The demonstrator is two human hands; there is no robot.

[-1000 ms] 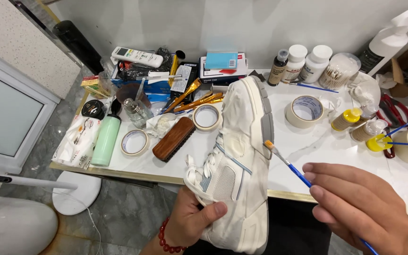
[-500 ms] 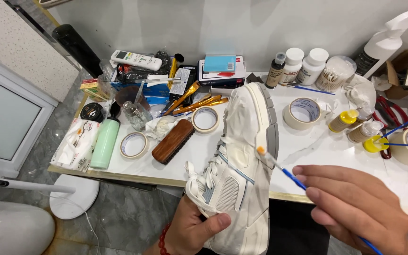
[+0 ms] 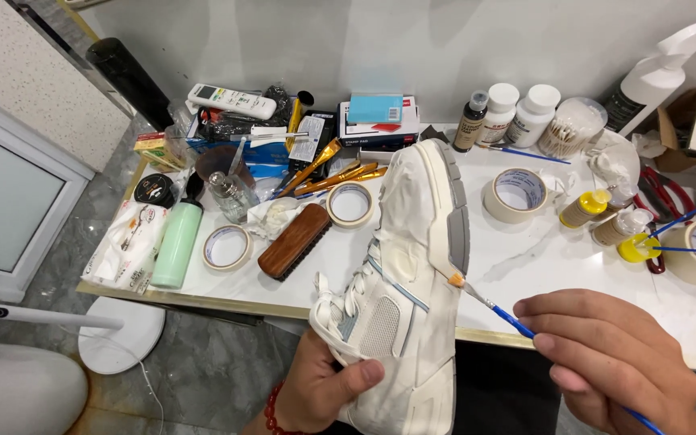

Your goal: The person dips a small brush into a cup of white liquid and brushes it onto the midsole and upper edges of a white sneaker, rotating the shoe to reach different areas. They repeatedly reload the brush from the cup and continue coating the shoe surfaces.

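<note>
My left hand (image 3: pixel 324 387) grips a white sneaker (image 3: pixel 400 266) from below, near its laces and heel, and holds it tilted with the toe pointing away over the table edge. My right hand (image 3: pixel 614 358) pinches a thin blue-handled paintbrush (image 3: pixel 497 310). The brush's bristle tip touches the sneaker's grey and white sole edge at mid-length. A red bead bracelet sits on my left wrist.
The white worktable (image 3: pixel 541 258) carries tape rolls (image 3: pixel 515 193), a wooden shoe brush (image 3: pixel 293 242), a green bottle (image 3: pixel 177 242), small paint bottles (image 3: pixel 586 208), white jars (image 3: pixel 533 113), a cotton swab tub, gold tubes, a remote and a spray bottle (image 3: pixel 654 72). Grey tiled floor lies at the left.
The brush tip has slid along the sole edge, toward the heel. Both hands and the sneaker sit slightly lower and nearer me in view.
</note>
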